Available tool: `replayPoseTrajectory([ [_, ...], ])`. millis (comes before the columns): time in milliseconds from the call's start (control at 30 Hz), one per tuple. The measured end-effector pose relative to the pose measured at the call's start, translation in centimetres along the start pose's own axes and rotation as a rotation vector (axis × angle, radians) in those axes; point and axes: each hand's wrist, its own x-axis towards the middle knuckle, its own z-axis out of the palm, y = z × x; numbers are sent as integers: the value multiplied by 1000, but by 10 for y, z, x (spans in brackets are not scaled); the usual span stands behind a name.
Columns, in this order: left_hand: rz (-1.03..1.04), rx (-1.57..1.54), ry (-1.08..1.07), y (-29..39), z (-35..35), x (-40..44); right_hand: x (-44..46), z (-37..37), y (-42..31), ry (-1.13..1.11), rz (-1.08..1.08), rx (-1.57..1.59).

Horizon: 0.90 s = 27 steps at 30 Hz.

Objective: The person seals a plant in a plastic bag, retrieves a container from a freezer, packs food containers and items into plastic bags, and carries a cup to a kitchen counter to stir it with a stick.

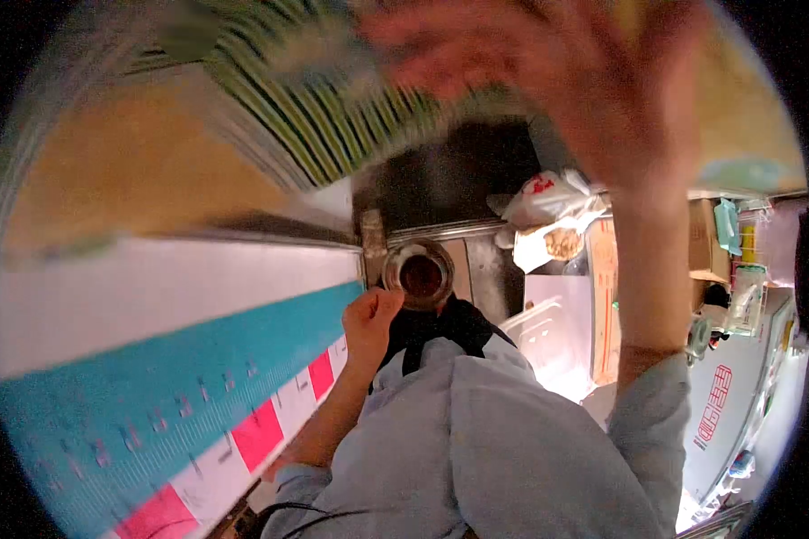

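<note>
Low in front of my body is a round, shiny-rimmed container (442, 289) with something dark inside; I cannot make out whether it is a pot or a jar. My left hand (373, 314) is closed at its near-left rim, the fingers curled against it. High on the right, my right hand (575, 67) is raised and blurred by motion, its fingers stretched out and apart. Its fingertips overlap the green striped curtain (288, 112); whether they touch the cloth I cannot tell. I see nothing in the right hand.
To the left stands a white and blue panel (198, 337) with a pink-and-white checked lower edge. A dark doorway (463, 166) opens ahead. On the right are a plastic bag (553, 202), a cardboard box (708, 242), and a white box with red lettering (737, 386).
</note>
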Motion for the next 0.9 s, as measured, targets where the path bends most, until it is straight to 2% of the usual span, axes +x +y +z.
replayPoseTrajectory([
  [33,5,219,-25,16,8,32,34,-13,13,-25,-44,14],
  [133,13,232,-54,31,21,119,106,-51,49,-56,-122,37],
  [200,10,97,-57,32,33,180,146,-84,72,-52,-144,34],
  [333,-30,249,-141,60,60,313,223,-157,101,-8,-194,-35],
  [433,8,154,-173,88,107,400,288,-222,106,23,-236,-85],
  [500,-171,293,-296,107,126,460,331,-266,104,46,-283,-108],
  [700,-104,236,-344,166,230,637,431,-399,119,72,-372,-168],
  [733,-115,233,-354,172,244,654,436,-427,132,38,-353,-142],
  [767,-161,209,-338,170,264,684,447,-462,154,-158,-258,-140],
  [833,-79,320,-335,185,302,762,470,-527,221,-356,-167,-145],
  [867,-15,437,-314,198,341,777,455,-561,242,-142,-184,-42],
  [900,-27,316,-266,200,371,808,458,-589,270,64,-197,59],
])
